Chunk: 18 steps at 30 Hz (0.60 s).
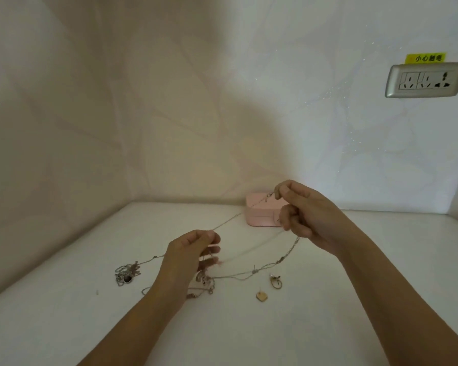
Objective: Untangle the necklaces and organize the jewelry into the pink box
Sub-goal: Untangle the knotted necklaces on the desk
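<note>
Over white table (64, 326), left hand (191, 254) and right hand (304, 217) pinch a thin silver chain (226, 221) between them.

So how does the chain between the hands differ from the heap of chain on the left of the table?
The stretched chain is lifted off the table, pinched by the left hand and right hand; the tangled heap lies on the table. The stretched chain runs in one nearly straight line; the tangled heap is bunched in loops around a dark pendant. Both are thin and silver-coloured.
</note>
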{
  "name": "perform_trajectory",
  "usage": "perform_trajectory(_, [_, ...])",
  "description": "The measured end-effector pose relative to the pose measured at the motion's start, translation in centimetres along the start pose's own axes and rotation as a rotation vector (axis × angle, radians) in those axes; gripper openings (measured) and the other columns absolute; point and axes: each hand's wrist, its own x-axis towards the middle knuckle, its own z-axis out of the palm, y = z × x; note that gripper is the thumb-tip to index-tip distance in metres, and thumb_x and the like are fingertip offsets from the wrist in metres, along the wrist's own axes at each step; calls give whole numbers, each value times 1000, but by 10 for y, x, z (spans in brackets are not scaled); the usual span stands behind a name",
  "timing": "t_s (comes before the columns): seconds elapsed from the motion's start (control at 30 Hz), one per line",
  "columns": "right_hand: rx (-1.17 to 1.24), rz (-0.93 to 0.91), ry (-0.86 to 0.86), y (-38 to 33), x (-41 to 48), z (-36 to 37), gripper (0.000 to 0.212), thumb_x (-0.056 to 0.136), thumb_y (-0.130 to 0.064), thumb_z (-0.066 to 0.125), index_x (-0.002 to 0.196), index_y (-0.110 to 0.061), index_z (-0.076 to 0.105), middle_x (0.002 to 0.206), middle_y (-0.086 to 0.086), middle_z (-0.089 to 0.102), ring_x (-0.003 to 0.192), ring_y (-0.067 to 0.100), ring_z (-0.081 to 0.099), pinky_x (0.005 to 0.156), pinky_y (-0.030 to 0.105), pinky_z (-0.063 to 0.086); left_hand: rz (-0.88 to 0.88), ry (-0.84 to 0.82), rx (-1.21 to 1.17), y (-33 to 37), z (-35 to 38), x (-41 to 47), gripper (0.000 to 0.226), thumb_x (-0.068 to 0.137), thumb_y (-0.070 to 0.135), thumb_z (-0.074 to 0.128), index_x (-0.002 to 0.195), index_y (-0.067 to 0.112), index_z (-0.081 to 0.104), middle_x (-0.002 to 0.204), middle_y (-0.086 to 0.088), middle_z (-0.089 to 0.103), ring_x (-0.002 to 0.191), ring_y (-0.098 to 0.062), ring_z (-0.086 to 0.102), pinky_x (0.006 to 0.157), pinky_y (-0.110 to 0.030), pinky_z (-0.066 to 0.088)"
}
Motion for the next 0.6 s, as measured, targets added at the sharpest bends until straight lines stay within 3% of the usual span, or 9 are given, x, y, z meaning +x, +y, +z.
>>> perform_trajectory(0.07, [-55,-11,-74,-3,-3,-7,22,100,-25,40,87,-12,51,43,2,48,31,8,23,41,21,16,-64,30,-205,6,-4,4,24,94,11,50,73,6,59,74,-8,70,80,-20,67,83,-35,53])
perform_trajectory(0.1, [-40,-18,-101,-4,-4,-11,21,99,-25,41,87,-10,51,41,0,43,31,7,21,38,17,18,-91,19,-341,10,-6,7,26,94,11,47,68,8,53,63,-8,64,73,-21,65,82,-37,54])
perform_trajectory(0.2, [196,-28,-195,-2,-6,-24,22,90,-31,54,82,-10,54,37,-4,39,26,2,23,29,11,24,-122,-46,-663,23,-15,8,27,86,14,51,59,12,46,48,1,36,42,-13,43,51,-24,53])
perform_trajectory(0.27, [403,-36,-335,7,-4,-31,21,88,-33,62,82,-12,61,43,-4,50,27,0,37,29,11,33,-127,-117,-715,29,-21,7,27,70,20,67,54,14,47,47,5,30,37,-10,35,43,-19,45])
perform_trajectory(0.33, [619,-48,-508,15,0,-31,24,100,-22,45,99,-4,61,70,8,65,52,10,63,49,18,52,-142,-212,-747,30,-26,6,41,48,20,88,53,15,47,48,5,31,37,-10,37,45,-20,46])
perform_trajectory(0.4, [752,-95,-474,19,1,-32,32,105,-11,27,116,6,51,104,22,61,88,27,66,79,31,55,-144,-295,-747,29,-27,4,50,35,21,96,55,15,50,53,3,38,43,-11,46,51,-26,53])
perform_trajectory(0.43, [753,-117,-424,18,-2,-34,32,105,-9,25,122,7,47,113,24,56,97,32,63,87,35,53,-128,-332,-715,29,-27,3,49,36,23,96,58,14,53,57,1,43,49,-14,53,58,-31,57])
perform_trajectory(0.53, [759,-134,-467,17,-9,-34,33,105,-11,29,135,-5,41,126,23,49,106,35,61,92,39,51,-108,-444,-632,30,-24,-2,43,47,26,94,69,14,59,72,-7,58,81,-27,67,85,-55,53])
perform_trajectory(0.6, [759,-104,-532,16,-12,-34,42,104,-14,34,145,-18,32,132,23,46,110,39,60,94,45,50,-128,-504,-582,33,-22,-5,34,62,27,87,74,14,58,84,-11,62,98,-34,66,93,-60,46])
